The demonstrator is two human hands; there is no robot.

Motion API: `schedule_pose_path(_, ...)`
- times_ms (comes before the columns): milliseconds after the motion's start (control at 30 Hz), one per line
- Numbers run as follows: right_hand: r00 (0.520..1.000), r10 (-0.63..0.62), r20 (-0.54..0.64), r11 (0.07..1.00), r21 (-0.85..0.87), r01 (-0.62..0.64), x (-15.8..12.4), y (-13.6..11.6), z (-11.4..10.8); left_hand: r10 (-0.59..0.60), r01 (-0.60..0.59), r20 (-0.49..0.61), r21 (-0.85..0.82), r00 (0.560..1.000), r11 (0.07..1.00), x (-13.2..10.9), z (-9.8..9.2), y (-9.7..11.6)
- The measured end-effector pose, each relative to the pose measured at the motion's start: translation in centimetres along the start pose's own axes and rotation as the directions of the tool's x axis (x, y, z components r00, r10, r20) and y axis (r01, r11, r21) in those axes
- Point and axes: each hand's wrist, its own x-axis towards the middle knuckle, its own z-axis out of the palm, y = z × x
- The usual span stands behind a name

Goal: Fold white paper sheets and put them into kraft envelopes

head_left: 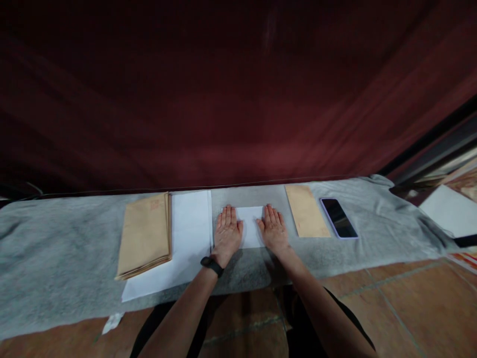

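A small white sheet of paper (250, 226), which looks folded, lies on a grey cloth in front of me. My left hand (228, 232) rests flat on its left end, fingers stretched away from me. On the right end my right hand (274, 229) lies flat too, thumb out to the side. The paper's middle shows between the two hands; its ends are hidden under them. Left of my left hand is a stack of larger white paper (190, 223), partly covered by a pile of brown envelopes (145, 231). One single brown envelope (307, 211) lies to the right of my right hand.
A phone with a purple case (338, 218) lies beyond the single envelope. The grey cloth (59, 248) covers a long, narrow surface against a dark red upright panel (223, 99). A white scrap (112, 323) is on the tiled floor (402, 303). White paper (450, 211) shows at far right.
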Motion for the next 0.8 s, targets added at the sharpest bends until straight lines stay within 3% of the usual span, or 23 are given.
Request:
schedule_pose_path(267, 1.0, 0.022, -0.005, 0.999, 0.027, -0.022, -1.1, 1.5, -0.3, -0.038, 0.036, -0.045, -0.049, 0.998, 0.998, -0.6, -0.4, -0.4)
schedule_pose_path(400, 0.999, 0.05, -0.019, 0.998, 0.041, -0.049, -1.5, 1.3, -1.2, 0.032, -0.034, -0.047, -0.032, 0.998, 0.999, -2.2, -1.6, 1.1)
schedule_pose_path(533, 0.994, -0.097, 0.038, 0.989, 0.117, 0.092, -2.7, -0.5, -2.4, 0.18, -0.179, 0.013, -0.037, 0.984, 0.983, -4.8, -1.8, 3.4)
schedule_pose_path(667, 0.953, -0.28, 0.113, 0.946, 0.199, 0.254, -4.4, -2.1, -3.0, 0.237, -0.234, 0.072, -0.04, 0.969, 0.971, -6.2, -1.3, 3.8)
schedule_pose_path(800, 0.962, -0.255, 0.103, 0.958, 0.161, 0.237, -5.2, -1.4, -2.8, 0.22, -0.217, 0.062, -0.056, 0.973, 0.975, -6.5, -1.6, 2.8)
